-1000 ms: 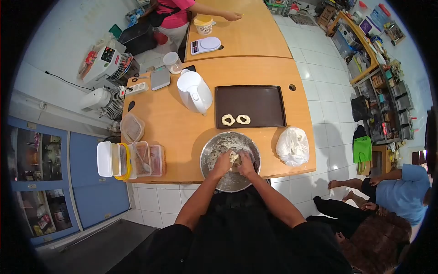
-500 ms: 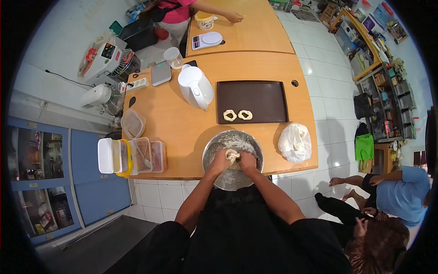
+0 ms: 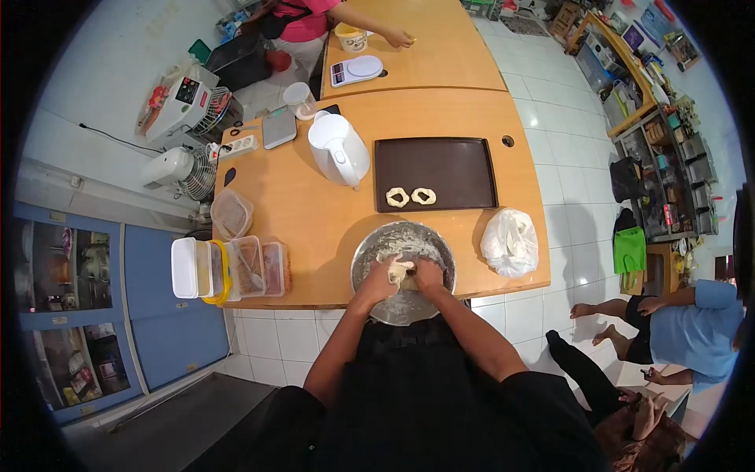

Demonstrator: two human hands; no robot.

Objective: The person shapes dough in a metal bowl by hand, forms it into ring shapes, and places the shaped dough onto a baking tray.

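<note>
Both my hands are inside a metal mixing bowl [image 3: 370,250] whose walls are smeared with flour and dough. A pale lump of dough [image 3: 400,271] is gripped by my left hand [image 3: 380,282], with part of it bulging out between the hands. Beside it my right hand [image 3: 429,275] has its fingers curled down at the dough's right side; its fingertips are hidden. Beyond the bowl lies a dark baking tray [image 3: 440,169], with two dough rings [image 3: 398,197] near its front left corner.
A white electric kettle [image 3: 338,149] stands left of the tray. Plastic containers [image 3: 228,269] line the table's left front, and a white plastic bag [image 3: 510,244] sits right of the bowl. Across the table a person in pink [image 3: 303,23] reaches over; others sit at right.
The dough between my hands has shifted and bulges more toward the left hand. Across the table, the person's hand has moved slightly left. The seated people at right have changed posture.
</note>
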